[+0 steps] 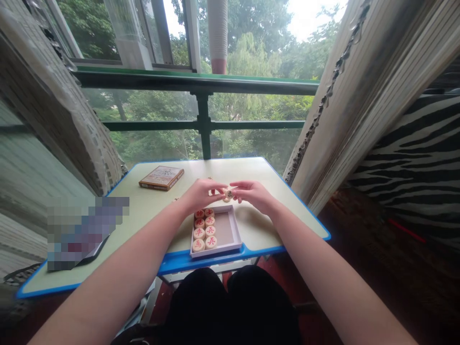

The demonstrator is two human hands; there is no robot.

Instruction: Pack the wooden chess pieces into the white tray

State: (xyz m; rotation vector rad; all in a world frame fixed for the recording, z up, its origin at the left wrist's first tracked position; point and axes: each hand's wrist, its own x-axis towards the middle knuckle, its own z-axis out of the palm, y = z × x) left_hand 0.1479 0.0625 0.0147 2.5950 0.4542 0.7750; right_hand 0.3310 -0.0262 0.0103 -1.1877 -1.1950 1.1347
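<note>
Above the far edge of a shallow white box (235,227), my two hands meet at a round wooden xiangqi piece (229,194) with a dark character. My right hand (253,194) pinches it from the right. Curved in from the left, my left hand (201,194) has its thumb and fingertips at the same piece. Another pale piece shows just below it, partly hidden by the fingers. Two columns of red-marked xiangqi pieces (210,230) lie face up in the left part of the box. A few more pieces are mostly hidden behind my left hand.
The pale table (298,220) has a blue rim. A flat brown box lid (161,178) with printed writing lies at the far left. Nearer on the left is a blurred-out object (86,235). Curtains flank the table, and a green railing (204,124) stands beyond it.
</note>
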